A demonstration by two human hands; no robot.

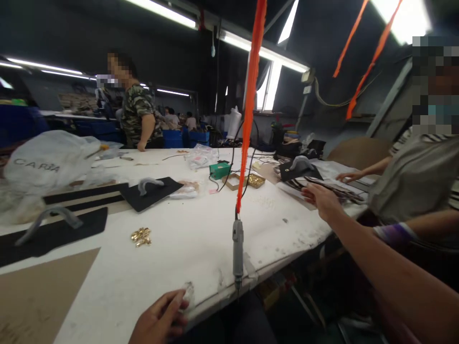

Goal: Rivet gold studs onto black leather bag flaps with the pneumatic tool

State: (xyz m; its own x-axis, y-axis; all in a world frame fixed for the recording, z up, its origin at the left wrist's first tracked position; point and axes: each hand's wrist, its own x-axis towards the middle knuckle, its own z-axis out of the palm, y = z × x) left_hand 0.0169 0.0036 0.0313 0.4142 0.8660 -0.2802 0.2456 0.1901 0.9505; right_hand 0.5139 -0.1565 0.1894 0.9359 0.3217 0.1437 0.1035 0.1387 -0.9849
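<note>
My right hand (320, 203) stretches over the white worktable (201, 215) to a stack of dark and pale pieces (346, 195) on the right side, fingertips at its left part; operating from afar, I cannot tell whether they grip or merely touch. The stack lies flat, its long axis running left to right, the right end pointing toward a co-worker's body. My left hand (161, 317) is low at the table's near edge, fingers half curled; whether it grasps anything, I cannot tell.

Between my hands, one grey electric screwdriver (237, 248) hangs upright, bit down, at the front edge, beneath a broad orange strap (249, 105) that cuts through the middle of my view. Two more orange strips (350, 40) dangle at upper right. One co-worker's hand (347, 177) is just beyond the stack.

I count three black panels (147, 203), each with one curved grey handle (142, 188): two at left, one behind the stack. Two black strips (86, 193) lie at left. One pile of gold fittings (141, 235) is too bunched to count. Two shallow boxes (229, 186), the right one holding gold pieces, sit near one green box (220, 169). Across the table stands one person in camouflage (138, 112).
</note>
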